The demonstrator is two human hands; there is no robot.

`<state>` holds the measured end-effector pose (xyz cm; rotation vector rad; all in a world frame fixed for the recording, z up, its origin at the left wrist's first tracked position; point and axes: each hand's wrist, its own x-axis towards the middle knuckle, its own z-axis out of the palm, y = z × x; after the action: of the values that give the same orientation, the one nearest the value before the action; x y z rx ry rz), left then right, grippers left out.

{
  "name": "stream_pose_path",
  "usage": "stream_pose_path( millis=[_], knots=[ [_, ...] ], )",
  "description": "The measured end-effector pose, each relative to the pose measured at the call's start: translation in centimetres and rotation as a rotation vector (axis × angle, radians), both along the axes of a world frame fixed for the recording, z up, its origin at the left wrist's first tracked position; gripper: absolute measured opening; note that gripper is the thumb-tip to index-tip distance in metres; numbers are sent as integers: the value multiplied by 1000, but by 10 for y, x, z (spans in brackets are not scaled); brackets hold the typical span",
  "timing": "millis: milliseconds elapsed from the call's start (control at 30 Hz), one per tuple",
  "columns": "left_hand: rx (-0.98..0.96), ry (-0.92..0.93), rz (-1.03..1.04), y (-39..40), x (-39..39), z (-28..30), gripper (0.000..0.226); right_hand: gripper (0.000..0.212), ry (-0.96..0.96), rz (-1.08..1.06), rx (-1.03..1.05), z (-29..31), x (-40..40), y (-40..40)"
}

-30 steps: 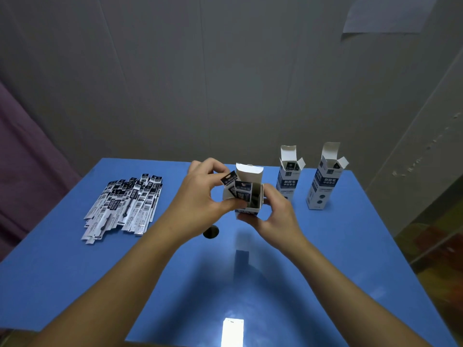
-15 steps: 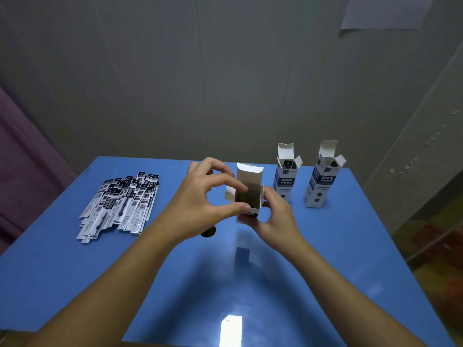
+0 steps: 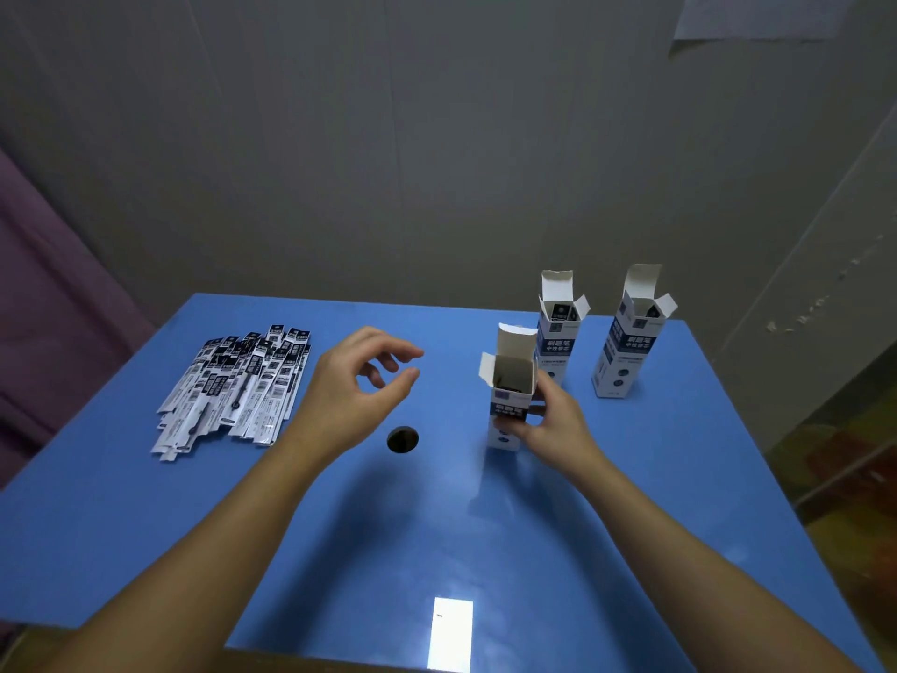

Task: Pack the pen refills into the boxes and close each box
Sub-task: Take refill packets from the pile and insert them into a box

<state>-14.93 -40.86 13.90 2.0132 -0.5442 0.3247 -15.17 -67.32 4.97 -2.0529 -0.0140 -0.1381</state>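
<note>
- A purple fabric surface (image 3: 43, 303) fills the far left edge, beside the blue flat-topped desk (image 3: 340, 551).
- A heap of pen refills in narrow black-and-white printed sleeves (image 3: 238, 386) lies fanned out on the far left part of the desk, well apart from the boxes.
- The left hand (image 3: 349, 391) hovers above the desk between the refills and the boxes; its fingers (image 3: 388, 349) are loosely curled with thumb and forefinger apart, grasping nothing.
- A round dark hole (image 3: 402, 439) sits in the desk just near of that hand.
- A tall white-and-blue cardboard box (image 3: 509, 381) stands upright right of centre, top flaps open, dark contents showing inside; what they are cannot be told.
- The right hand (image 3: 548, 425) grips this box low on its right side, fingers (image 3: 509, 420) wrapped round the front.
- A second open white-and-blue box (image 3: 558, 332) stands just behind it.
- A third open white-and-blue box (image 3: 626, 347) stands at the far right.
- A bright rectangular reflection (image 3: 450, 633) shows on the near edge of the desk.
</note>
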Motion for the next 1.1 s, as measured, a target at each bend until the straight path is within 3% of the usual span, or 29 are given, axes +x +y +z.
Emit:
stream_pose_path(
  millis=[367,533,700,800,933,1100],
  knots=[
    [32,103,84,5,2,-18,22,54,151,59,14,-12,2,-4],
    [51,123,112,5,0,-25,23,80,367,69,-331,-20,1,-9],
    [71,157,157,6,-1,-34,23,43,558,143,-789,-8,-20,-3],
    [86,167,191,9,0,-40,24,36,662,334,-808,-5,-37,17],
    [163,171,254,25,0,-46,26,51,499,508,-702,3,-36,58],
    [356,164,437,70,0,-48,27,39,184,503,-648,25,0,106]
  ],
)
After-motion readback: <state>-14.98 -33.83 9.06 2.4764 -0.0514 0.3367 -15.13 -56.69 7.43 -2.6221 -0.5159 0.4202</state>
